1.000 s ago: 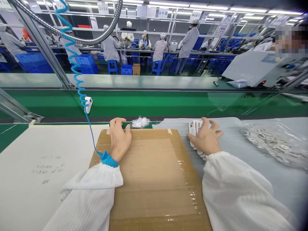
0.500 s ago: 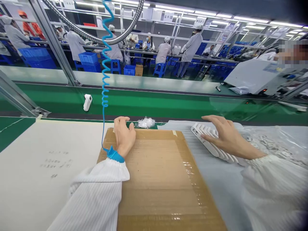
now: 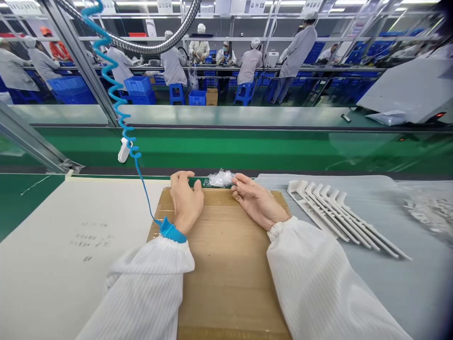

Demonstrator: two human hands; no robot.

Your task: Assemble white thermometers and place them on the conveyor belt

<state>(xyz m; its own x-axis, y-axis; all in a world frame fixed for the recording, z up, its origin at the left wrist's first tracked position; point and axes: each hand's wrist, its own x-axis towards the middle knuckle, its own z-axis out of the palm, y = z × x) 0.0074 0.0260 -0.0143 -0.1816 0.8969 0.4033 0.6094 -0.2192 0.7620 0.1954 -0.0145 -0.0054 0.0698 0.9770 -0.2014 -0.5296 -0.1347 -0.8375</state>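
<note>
Both hands rest on a cardboard sheet [image 3: 230, 283]: the left hand [image 3: 186, 202] loosely curled, the right hand [image 3: 256, 200] narrowed, with a small plastic bag [image 3: 219, 178] just ahead, between them. I cannot tell whether it grips. Taking the bag seems the step in hand, calling for a firm pinch.

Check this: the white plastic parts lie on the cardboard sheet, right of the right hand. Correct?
Not quite: the head view shows the white plastic parts on the grey sheet, not the cardboard sheet. They are right of the right hand.
</note>
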